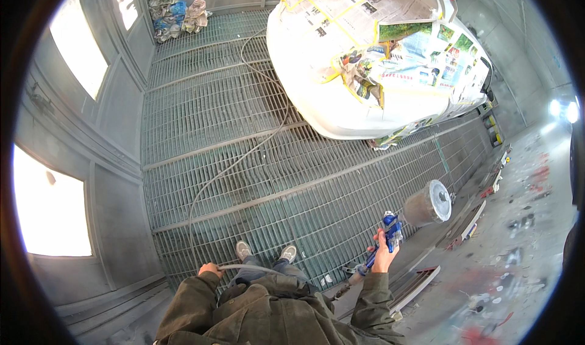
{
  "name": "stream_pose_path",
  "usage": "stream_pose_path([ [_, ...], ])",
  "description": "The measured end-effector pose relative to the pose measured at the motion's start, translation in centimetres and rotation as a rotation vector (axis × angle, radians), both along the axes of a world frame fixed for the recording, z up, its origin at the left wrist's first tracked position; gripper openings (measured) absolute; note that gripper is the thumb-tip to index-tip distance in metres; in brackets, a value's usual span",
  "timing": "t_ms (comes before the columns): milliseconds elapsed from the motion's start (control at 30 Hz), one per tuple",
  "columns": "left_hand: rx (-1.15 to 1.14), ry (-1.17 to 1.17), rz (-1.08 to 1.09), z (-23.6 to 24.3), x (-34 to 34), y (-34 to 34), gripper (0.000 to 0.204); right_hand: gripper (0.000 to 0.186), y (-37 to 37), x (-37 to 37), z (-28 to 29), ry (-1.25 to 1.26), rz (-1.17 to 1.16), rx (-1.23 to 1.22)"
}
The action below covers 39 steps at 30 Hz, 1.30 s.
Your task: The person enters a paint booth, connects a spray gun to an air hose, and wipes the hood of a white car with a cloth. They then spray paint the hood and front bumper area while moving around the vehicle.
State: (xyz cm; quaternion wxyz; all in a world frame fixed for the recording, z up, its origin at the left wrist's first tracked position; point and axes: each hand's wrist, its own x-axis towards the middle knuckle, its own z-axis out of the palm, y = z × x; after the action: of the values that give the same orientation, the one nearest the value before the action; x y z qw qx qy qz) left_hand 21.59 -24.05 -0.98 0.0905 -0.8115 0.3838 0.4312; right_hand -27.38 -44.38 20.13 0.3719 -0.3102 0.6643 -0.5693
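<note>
My right hand [382, 258] is wrapped round a blue spray gun [393, 228], held out to the right. A cloudy grey cup [428, 203] with a round lid shows right beside the gun's head; its join to the gun is not clear. A hose fitting [355, 278] runs from the gun's lower end toward my body. My left hand [211, 270] is closed round a grey air hose [250, 267] at my left side. That hose also trails over the floor grating toward the car.
Ahead stands a white car [314, 110], partly masked with newspaper [405, 64] and yellow tape. Crumpled paper [173, 13] is heaped in the far left corner. Metal grating [244, 138] covers the floor. A paint-spattered wall [506, 266] runs along the right, with bright windows [55, 202] at left.
</note>
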Motion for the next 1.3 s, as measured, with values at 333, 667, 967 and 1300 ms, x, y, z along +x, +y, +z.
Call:
stream_pose_path([
  [333, -0.028, -0.031, 0.024, 0.6, -0.6, -0.2, 0.033, 0.02, -0.1, 0.1, 0.3, -0.006, 0.009, -0.015],
  [667, 0.005, -0.02, -0.036, 0.7, -0.5, -0.8, 0.033, 0.022, 0.0, -0.4, 0.1, -0.021, 0.006, 0.028],
  [967, 0.027, -0.041, -0.037, 0.2, -0.8, -0.9, 0.031, 0.022, 0.2, -0.8, 0.6, -0.039, 0.011, -0.014],
  [1300, 0.008, -0.051, -0.033, 0.9, -1.0, -1.9, 0.031, 0.022, 0.2, -1.0, 0.6, -0.017, 0.012, -0.023],
])
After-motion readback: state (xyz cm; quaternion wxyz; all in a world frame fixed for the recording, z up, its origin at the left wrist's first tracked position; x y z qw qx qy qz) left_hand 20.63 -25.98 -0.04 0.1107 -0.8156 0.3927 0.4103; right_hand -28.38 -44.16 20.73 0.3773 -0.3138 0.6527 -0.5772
